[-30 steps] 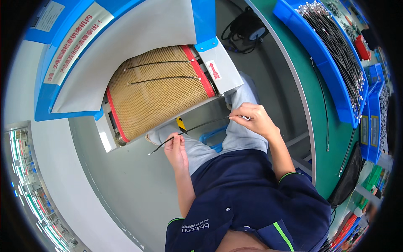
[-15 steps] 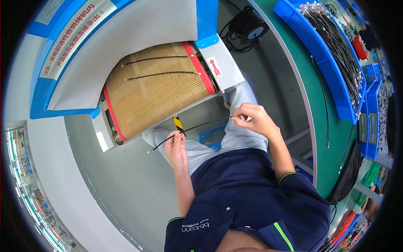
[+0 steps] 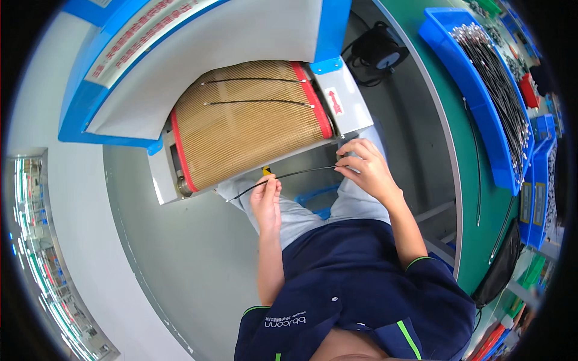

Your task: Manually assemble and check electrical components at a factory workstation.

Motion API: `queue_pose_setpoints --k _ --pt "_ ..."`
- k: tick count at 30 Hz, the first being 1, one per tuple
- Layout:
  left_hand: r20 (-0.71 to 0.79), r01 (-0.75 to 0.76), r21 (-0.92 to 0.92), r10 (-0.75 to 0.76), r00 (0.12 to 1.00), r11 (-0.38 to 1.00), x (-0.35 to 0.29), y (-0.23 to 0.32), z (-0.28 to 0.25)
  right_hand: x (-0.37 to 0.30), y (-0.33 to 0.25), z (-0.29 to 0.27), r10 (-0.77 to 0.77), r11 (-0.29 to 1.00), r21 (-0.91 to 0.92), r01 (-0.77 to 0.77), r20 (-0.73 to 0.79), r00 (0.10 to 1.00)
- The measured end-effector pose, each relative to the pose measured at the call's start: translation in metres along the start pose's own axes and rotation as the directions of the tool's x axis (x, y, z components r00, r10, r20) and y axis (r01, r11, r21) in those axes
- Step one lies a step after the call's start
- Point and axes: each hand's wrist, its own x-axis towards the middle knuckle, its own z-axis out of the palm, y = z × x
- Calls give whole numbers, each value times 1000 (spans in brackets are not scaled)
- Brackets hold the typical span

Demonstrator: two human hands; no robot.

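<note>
My left hand (image 3: 266, 201) pinches a thin black cable (image 3: 307, 171) between thumb and fingertips, some way in from the cable's left tip. That left tip slants down, free, past the hand. My right hand (image 3: 366, 168) has the cable's other end between thumb and fingers; the fingers hide the tip. Between both hands the cable bows slightly, held above my lap. Just beyond it lies the tan mesh conveyor belt (image 3: 247, 141) with red edges. An upper black cable (image 3: 253, 79) and a lower black cable (image 3: 259, 101) rest across the belt, apart from each other.
A grey and blue machine hood (image 3: 241, 36) arches over the belt's far part. On the green table (image 3: 442, 90) at right stands a blue bin (image 3: 445, 45) full of black cables. Several loose cables and a black pouch (image 3: 503, 262) lie beside it. A cable reel (image 3: 385, 54) sits behind.
The whole view has shifted, so the belt and table appear farther right. My right hand's fingers have changed position around the cable end, covering the tip that showed before.
</note>
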Motion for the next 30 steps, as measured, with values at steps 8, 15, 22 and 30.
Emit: queue_pose_setpoints --k 8,15,22,30 --pt "9 67 37 -68 998 997 16 9 -1 24 9 26 -16 1000 2 16 -44 999" --pt "39 204 110 -209 977 973 -3 -13 -10 59 32 76 33 999 7 -32 -139 990" --pt "-7 274 160 -276 961 948 -15 -21 -16 70 42 90 96 994 -35 -103 -172 980" --pt "1 301 201 -308 951 932 -16 -21 -12 39 32 5 250 953 -109 -284 -251 935"
